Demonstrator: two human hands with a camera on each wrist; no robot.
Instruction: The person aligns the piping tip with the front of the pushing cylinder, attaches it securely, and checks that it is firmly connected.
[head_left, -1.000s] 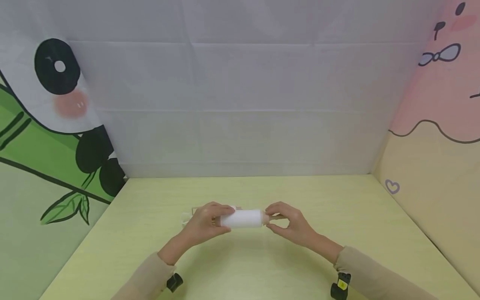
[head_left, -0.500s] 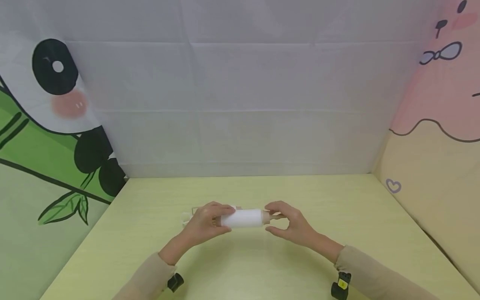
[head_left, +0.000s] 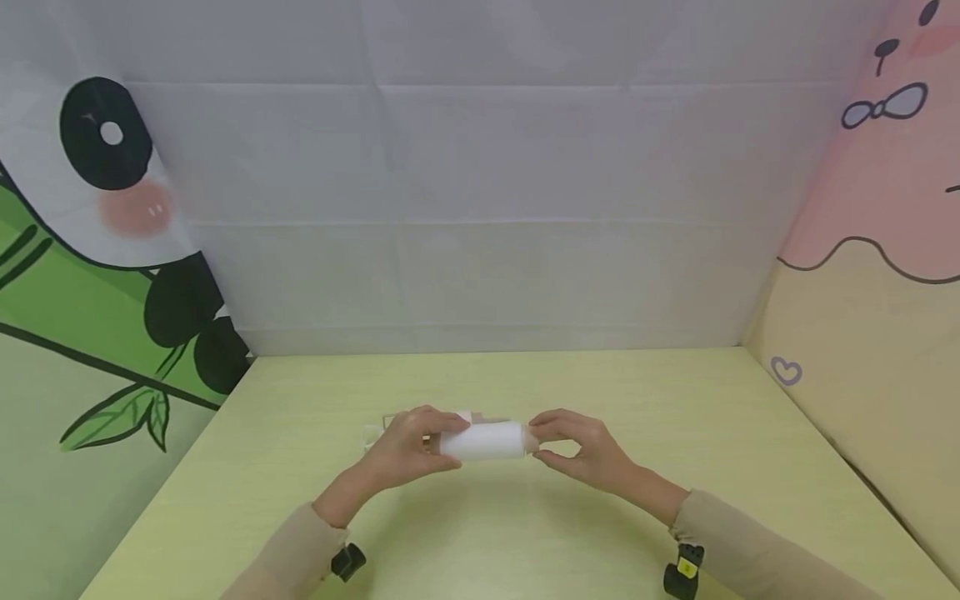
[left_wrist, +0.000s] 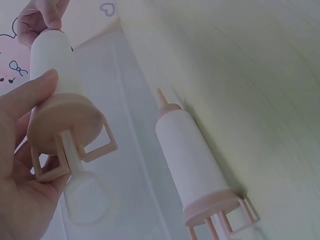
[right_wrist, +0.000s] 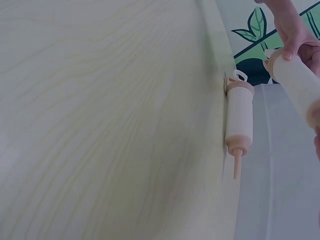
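A white syringe (head_left: 486,441) with beige ends is held level in the air above the table. My left hand (head_left: 405,447) grips its barrel near the flanged end, thumb and fingers on opposite sides. The flange's square finger loops and a pale plunger ring (left_wrist: 89,199) show in the left wrist view. At the other end my right hand (head_left: 588,452) pinches the beige nozzle cap (head_left: 531,439) between thumb and fingers; the thin tip is hidden behind them. A second, similar syringe (right_wrist: 240,115) lies on the table, largely covered by my left hand and the held one in the head view.
The pale yellow table (head_left: 480,533) runs back to a grey-white cloth wall (head_left: 480,208). Printed cloths with cartoon drawings stand along the left and right sides. A small black camera is strapped to each wrist.
Half a second ago my right fingers stood apart around the nozzle end; now they are closed on the cap again. The left hand and syringe stay almost where they were.
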